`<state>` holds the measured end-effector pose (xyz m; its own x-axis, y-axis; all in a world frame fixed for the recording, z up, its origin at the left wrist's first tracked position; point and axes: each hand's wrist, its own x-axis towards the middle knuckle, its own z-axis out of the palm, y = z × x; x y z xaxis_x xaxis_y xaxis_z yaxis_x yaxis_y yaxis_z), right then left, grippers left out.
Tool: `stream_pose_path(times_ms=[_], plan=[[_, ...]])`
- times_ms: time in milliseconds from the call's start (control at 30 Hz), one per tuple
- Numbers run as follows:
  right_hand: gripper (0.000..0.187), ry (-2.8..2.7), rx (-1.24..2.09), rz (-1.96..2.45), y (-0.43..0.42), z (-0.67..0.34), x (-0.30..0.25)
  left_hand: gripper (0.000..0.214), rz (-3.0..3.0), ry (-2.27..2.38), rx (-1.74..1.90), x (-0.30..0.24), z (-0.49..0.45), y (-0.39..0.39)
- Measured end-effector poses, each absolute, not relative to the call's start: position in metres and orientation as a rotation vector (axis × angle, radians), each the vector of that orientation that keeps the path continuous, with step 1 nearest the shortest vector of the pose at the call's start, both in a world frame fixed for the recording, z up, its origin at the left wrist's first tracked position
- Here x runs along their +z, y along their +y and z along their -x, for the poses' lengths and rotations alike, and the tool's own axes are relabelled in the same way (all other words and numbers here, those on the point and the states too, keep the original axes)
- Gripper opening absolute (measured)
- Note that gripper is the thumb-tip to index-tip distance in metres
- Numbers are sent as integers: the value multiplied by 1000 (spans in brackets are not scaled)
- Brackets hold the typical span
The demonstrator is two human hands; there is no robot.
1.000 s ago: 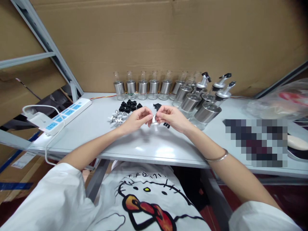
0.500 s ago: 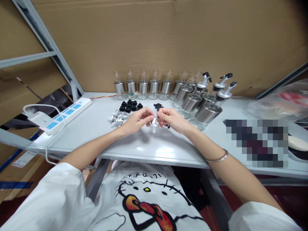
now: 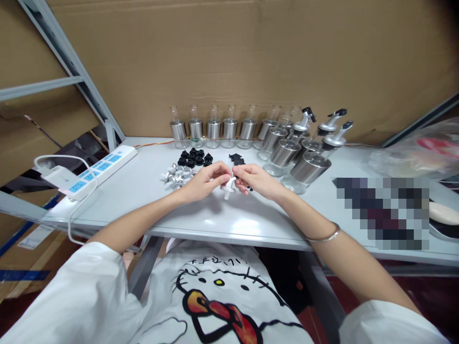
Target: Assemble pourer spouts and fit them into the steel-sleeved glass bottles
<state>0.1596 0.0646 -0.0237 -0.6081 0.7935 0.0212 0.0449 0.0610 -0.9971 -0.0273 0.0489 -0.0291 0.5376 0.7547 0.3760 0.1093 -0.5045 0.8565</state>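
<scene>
Over the middle of the table, my left hand is closed on a silver-grey pourer spout, its stem pointing down and its nozzle leaning to the right. My right hand pinches at the nozzle tip, where a small dark piece shows between the fingers; most of it is hidden. Left of my left hand lies a pile of similar silver spouts, with several black stoppers just behind them. Small black parts lie behind my right hand, and a few more are partly covered by its fingers.
Glass bottles with steel sleeves line the back of the table. To the right, three bottles carry pourers with black lids. A white power strip with a plugged-in cable lies left. A clear plastic bag sits far right.
The spout has tilted, its stem now slanting down to the left. My right fingers have shifted slightly at its tip. Bottles and piles stay as they were.
</scene>
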Motion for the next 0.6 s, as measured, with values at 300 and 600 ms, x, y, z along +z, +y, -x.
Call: stream_pose_path(times_ms=[300, 600], plan=[[55, -1736, 1625, 817, 64, -160, -21, 18, -1952, 714, 992, -30, 28, 49], [54, -1753, 1601, 810, 61, -157, -24, 29, -1934, 697, 1014, -27, 28, 47]])
